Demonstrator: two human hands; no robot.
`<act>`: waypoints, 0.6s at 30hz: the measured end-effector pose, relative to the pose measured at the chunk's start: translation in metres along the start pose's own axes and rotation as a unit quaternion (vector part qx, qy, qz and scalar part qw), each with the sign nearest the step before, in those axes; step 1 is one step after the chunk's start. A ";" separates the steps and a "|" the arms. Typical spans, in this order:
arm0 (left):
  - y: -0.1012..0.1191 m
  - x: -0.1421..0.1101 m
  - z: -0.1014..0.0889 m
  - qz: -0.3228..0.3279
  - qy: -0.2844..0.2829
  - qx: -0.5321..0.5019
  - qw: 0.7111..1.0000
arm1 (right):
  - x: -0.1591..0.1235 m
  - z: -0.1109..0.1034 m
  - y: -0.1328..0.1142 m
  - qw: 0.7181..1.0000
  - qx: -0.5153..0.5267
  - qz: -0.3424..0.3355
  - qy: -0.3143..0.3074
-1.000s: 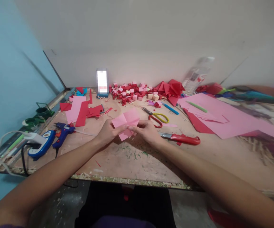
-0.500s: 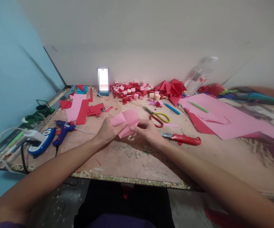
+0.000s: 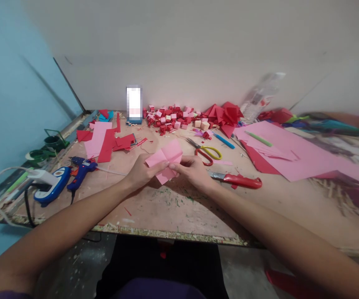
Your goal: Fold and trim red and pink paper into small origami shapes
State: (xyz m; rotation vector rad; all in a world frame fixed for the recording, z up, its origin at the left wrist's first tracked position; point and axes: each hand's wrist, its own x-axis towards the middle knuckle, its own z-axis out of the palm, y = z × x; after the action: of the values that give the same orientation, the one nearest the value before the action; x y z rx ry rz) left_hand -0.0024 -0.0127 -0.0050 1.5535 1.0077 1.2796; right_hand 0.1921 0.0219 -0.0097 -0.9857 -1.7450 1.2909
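Note:
Between my two hands is a small creased piece of pink paper (image 3: 163, 158), held just above the table top. My left hand (image 3: 142, 171) grips its left side, thumb lying across the front and fingers behind. My right hand (image 3: 192, 169) pinches the right side, its thumb tip meeting the left thumb near the middle creases. The fingers behind the paper are mostly hidden. Beyond my right hand lie scissors (image 3: 205, 152) with one red and one yellow handle. A red-handled knife (image 3: 240, 180) rests right of that hand.
Many folded red and pink paper cubes (image 3: 173, 118) are heaped along the wall, beside a propped phone (image 3: 134, 104). A blue glue gun (image 3: 81, 174) and a blue power strip (image 3: 52, 187) lie at left. Large pink sheets (image 3: 291, 149) and a plastic bottle (image 3: 262, 96) are at right.
The pink paper has turned a little and its creased flaps stand out differently, with the lower corner pointing further down. Both hands keep hold of it in nearly the same spot.

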 end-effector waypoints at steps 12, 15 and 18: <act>-0.006 -0.003 -0.002 -0.015 0.005 0.008 1.000 | -0.002 0.000 0.001 1.000 0.013 -0.003 -0.005; -0.005 -0.001 -0.002 -0.002 0.027 0.042 0.999 | -0.002 0.001 0.002 1.000 0.007 0.005 -0.008; -0.005 0.000 0.000 -0.002 0.033 0.041 0.999 | -0.002 0.003 0.001 1.000 0.010 0.005 -0.017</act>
State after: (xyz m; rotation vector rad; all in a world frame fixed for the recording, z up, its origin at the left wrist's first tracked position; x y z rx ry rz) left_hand -0.0033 -0.0116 -0.0096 1.5790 1.1185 1.3090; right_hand 0.1908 0.0188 -0.0119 -0.9675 -1.7528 1.3364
